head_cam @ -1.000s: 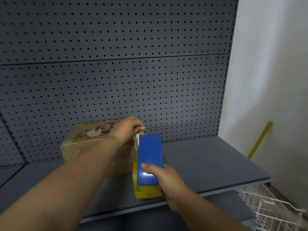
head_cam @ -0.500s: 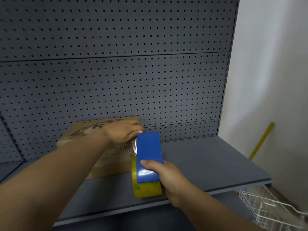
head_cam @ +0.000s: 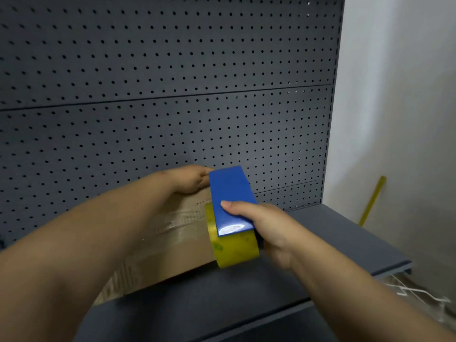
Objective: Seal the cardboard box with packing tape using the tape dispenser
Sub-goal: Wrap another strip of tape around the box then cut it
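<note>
A brown cardboard box [head_cam: 177,245] lies on the grey shelf, largely hidden behind my left forearm. A shiny strip of clear tape runs across its near face. My left hand [head_cam: 190,178] rests on the box's top right corner, its fingertips hidden behind the dispenser. My right hand [head_cam: 261,223] grips the blue tape dispenser [head_cam: 232,201], which holds a yellowish tape roll [head_cam: 234,250]. The dispenser's front end sits against the box's right end, right next to my left hand.
The grey shelf [head_cam: 320,243] extends to the right of the box, backed by a dark pegboard wall [head_cam: 172,95]. A white wire basket [head_cam: 414,294] sits below the shelf's right end. A yellow stick [head_cam: 372,201] leans against the white wall.
The view has moved closer. The box has swung so its long taped face shows. My left hand stays on the top corner, and the dispenser has risen against the box's right end.
</note>
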Tool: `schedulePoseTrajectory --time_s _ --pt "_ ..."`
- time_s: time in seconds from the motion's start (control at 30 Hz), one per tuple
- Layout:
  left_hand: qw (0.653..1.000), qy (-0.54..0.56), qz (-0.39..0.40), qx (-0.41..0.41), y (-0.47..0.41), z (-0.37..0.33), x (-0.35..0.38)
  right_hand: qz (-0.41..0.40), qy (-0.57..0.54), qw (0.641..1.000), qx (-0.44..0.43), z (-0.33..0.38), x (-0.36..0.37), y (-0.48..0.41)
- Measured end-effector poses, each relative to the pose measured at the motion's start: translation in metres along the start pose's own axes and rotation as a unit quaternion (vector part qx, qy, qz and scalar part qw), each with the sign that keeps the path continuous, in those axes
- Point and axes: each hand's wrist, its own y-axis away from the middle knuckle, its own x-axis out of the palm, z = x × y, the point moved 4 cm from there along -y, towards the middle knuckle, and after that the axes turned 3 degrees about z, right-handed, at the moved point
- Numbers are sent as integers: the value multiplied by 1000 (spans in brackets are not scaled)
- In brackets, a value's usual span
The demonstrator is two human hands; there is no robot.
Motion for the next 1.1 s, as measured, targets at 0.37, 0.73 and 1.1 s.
schedulePoseTrajectory --time_s 0.37,0.73,1.1 --pt "997 51 40 43 -11 15 -1 -27 -59 997 29 -17 12 0" --pt "998 51 31 36 -16 26 -3 -24 -67 995 66 -39 14 31" --pt "961 -84 -149 218 0 15 1 -41 -74 994 68 -44 16 21"
